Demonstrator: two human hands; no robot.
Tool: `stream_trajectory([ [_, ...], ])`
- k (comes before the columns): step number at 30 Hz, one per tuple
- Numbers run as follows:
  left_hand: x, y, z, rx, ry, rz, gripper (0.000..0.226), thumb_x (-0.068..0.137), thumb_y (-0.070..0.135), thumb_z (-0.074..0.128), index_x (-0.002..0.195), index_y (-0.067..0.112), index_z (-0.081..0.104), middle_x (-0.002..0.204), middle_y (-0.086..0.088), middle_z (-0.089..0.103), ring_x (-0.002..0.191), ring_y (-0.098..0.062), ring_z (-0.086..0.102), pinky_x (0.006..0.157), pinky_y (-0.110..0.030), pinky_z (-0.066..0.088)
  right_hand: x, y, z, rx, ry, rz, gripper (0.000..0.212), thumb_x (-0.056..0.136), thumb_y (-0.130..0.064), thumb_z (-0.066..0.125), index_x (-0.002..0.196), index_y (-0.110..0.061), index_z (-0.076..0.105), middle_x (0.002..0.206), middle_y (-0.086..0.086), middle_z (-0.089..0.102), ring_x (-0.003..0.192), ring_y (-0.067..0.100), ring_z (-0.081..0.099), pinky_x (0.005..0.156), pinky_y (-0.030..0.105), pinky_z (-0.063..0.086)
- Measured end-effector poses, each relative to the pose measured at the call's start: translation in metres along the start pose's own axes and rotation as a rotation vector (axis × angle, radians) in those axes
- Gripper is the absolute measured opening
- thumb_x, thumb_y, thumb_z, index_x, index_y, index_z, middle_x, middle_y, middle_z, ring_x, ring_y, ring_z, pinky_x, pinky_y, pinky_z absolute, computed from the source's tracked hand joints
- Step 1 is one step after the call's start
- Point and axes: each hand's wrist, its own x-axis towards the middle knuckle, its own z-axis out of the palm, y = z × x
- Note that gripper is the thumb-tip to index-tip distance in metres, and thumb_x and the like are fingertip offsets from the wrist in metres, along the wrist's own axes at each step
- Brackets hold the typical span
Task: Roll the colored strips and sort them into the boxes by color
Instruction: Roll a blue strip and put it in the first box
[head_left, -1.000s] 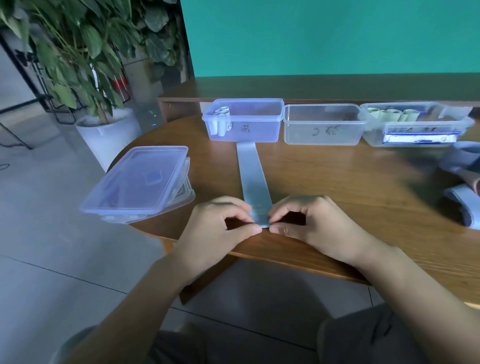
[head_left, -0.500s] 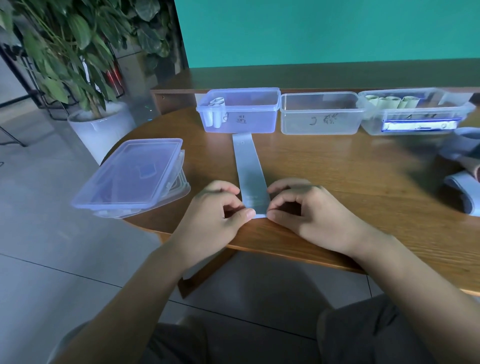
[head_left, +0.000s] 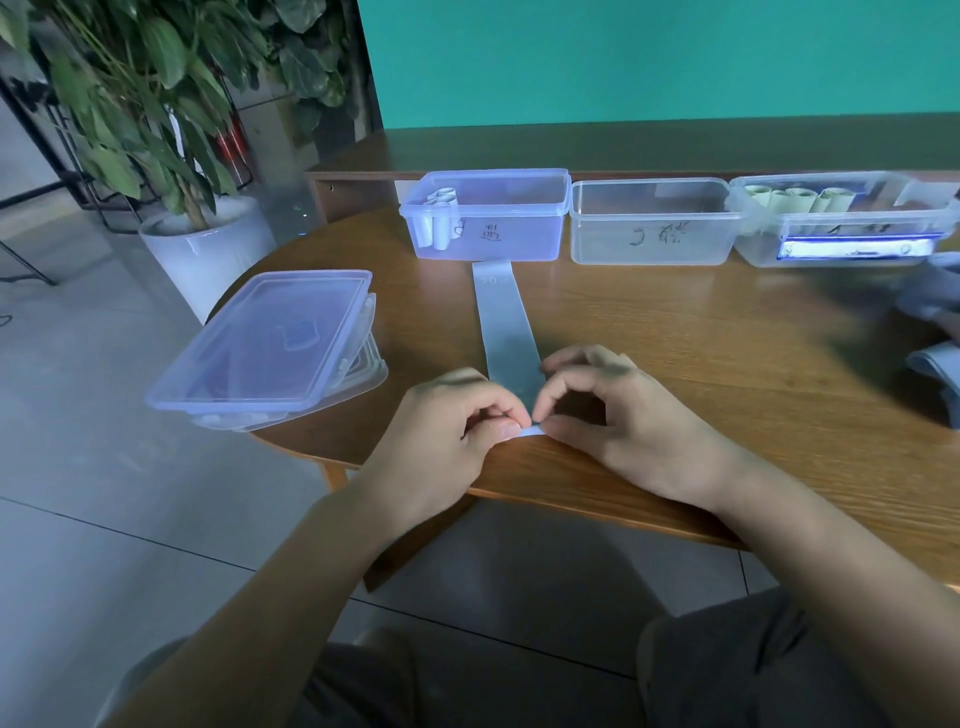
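A pale blue strip (head_left: 504, 327) lies flat on the wooden table (head_left: 727, 374), running from the left box toward me. My left hand (head_left: 447, 431) and my right hand (head_left: 618, 415) both pinch its near end at the table's front edge, thumbs and forefingers meeting over it. Three clear boxes stand in a row at the back: the left box (head_left: 498, 228) holds a few pale blue rolls (head_left: 436, 218), the middle box (head_left: 654, 228) looks empty, the right box (head_left: 841, 228) holds several green rolls (head_left: 800, 197).
A stack of clear lids (head_left: 265, 348) lies at the table's left edge. More blue strips (head_left: 940, 364) lie at the far right, partly out of frame. A potted plant (head_left: 202, 244) stands on the floor to the left.
Both hands have stayed on the strip's near end, their fingertips drawing closer together over it. The strip has not shifted on the table; the camera has tilted a little.
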Motion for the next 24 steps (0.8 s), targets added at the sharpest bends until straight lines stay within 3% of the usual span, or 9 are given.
stream_trajectory([
  [6, -0.001, -0.005, -0.001, 0.065, 0.021, 0.058, 0.009, 0.092, 0.019, 0.069, 0.093, 0.022, 0.078, 0.090, 0.014, 0.070, 0.088, -0.006, 0.064, 0.078, -0.022, 0.048, 0.000, 0.005, 0.002, -0.103, 0.022, -0.079, 0.010, 0.094, -0.036, 0.067, 0.096, -0.045, 0.071, 0.128, -0.019, 0.050, 0.126, 0.006, 0.042, 0.107, 0.027, 0.032],
  [11, -0.005, -0.006, -0.008, 0.079, 0.013, 0.096, 0.007, 0.093, 0.022, 0.069, 0.092, 0.024, 0.076, 0.089, 0.015, 0.068, 0.088, -0.004, 0.064, 0.077, -0.021, 0.048, 0.007, 0.004, -0.005, -0.167, -0.051, -0.141, 0.013, 0.088, -0.050, 0.069, 0.094, -0.038, 0.073, 0.129, -0.020, 0.050, 0.126, 0.004, 0.042, 0.108, 0.032, 0.036],
  [17, 0.000, -0.004, -0.007, 0.096, -0.036, 0.066, 0.004, 0.089, 0.031, 0.072, 0.087, 0.028, 0.073, 0.083, 0.014, 0.061, 0.081, -0.008, 0.058, 0.068, -0.018, 0.044, 0.031, 0.006, -0.016, -0.110, -0.167, -0.268, 0.006, 0.087, -0.035, 0.078, 0.084, -0.031, 0.074, 0.122, -0.012, 0.059, 0.123, 0.007, 0.052, 0.104, 0.027, 0.038],
  [24, 0.007, -0.005, -0.007, 0.102, -0.063, -0.004, 0.007, 0.092, 0.028, 0.069, 0.085, 0.028, 0.072, 0.091, 0.013, 0.058, 0.090, -0.007, 0.056, 0.075, -0.009, 0.036, 0.035, 0.019, -0.012, -0.008, -0.137, -0.298, 0.010, 0.087, -0.031, 0.079, 0.084, -0.022, 0.076, 0.119, -0.010, 0.062, 0.117, 0.010, 0.060, 0.099, 0.028, 0.044],
])
